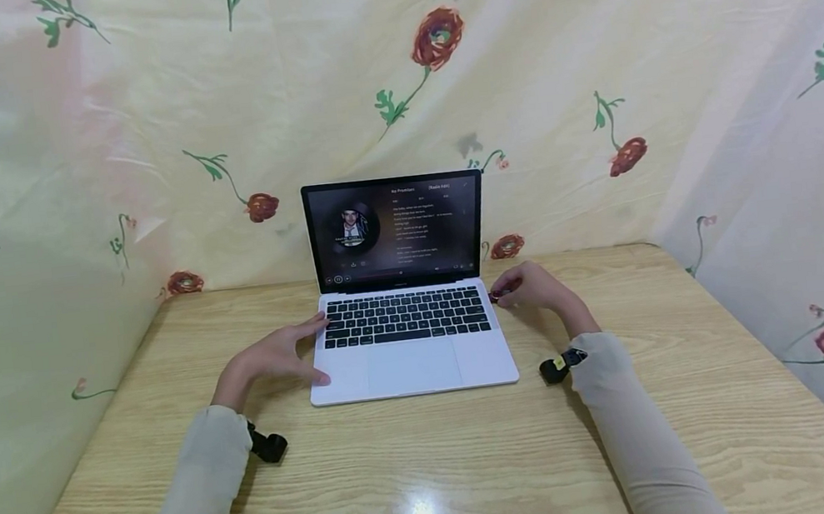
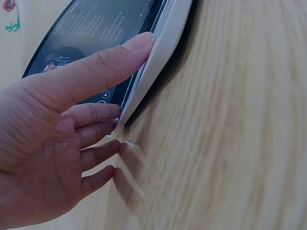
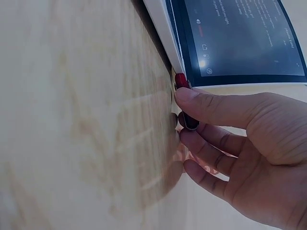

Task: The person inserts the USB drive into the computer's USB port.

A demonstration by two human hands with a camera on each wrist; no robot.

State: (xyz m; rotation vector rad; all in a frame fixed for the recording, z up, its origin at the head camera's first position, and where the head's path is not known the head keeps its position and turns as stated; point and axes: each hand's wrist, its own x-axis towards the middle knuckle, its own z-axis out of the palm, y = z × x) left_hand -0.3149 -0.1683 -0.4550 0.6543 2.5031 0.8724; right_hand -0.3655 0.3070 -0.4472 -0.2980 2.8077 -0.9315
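An open silver laptop (image 1: 413,366) stands on the table with its screen lit. At its left side my left hand (image 1: 272,357) is spread, thumb on the front left corner and fingertips at the edge by the keyboard. In the left wrist view the thumb (image 2: 110,67) lies along the laptop's rim. My right hand (image 1: 536,290) pinches a small red and black USB flash drive (image 3: 181,81) between thumb and fingers. The drive's red end meets the laptop's right side edge, near the screen hinge; fingers hide part of its body.
The laptop screen (image 1: 439,229) shows a music player with lyrics. A light wooden table (image 1: 417,449) lies beneath, and a flowered cloth (image 1: 319,91) hangs behind it and along both sides. Black wrist cameras sit on both sleeves.
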